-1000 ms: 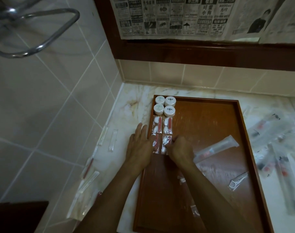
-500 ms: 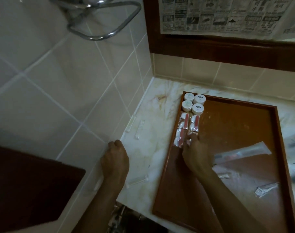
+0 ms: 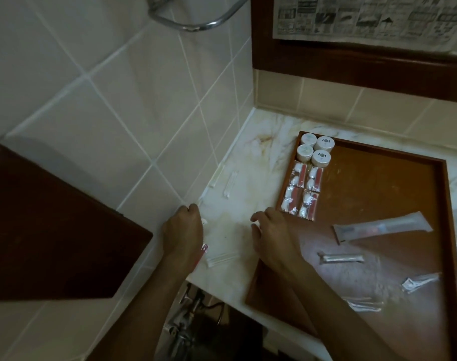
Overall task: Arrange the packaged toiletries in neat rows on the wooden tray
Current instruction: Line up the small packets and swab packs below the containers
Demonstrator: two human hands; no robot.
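Left hand [image 3: 183,230]: curled at the wall edge of the counter [image 3: 248,178], about 9 o'clock from the tray [image 3: 446,204]. Small clear packs [image 3: 222,259] lie under and beside it. Whether one is pinched can't be told.
Right hand [image 3: 271,235]: fingers loose & spread, nothing held, over the tray's left rim.
Hands: apart, w/ bare counter between.
Tray rows: 4 jars [image 3: 314,151] at the 11 o'clock corner, 4 red-white packs [image 3: 303,194] touching just below, in 2 neat lines.
Loose on tray: long tube pack [image 3: 381,229] at 3 o'clock of the right hand, small silver pack [image 3: 342,257] & clear wraps nearer the body.
Risk 1: red-white packs could be bumped crooked, since the right hand is so near them.
Risk 2: thin clear packs are prob. slippy & hard to see in dim light; one could be missed or dropped off the counter's near edge.
Risk 3: long tube pack may not fit the row w/o being turned.
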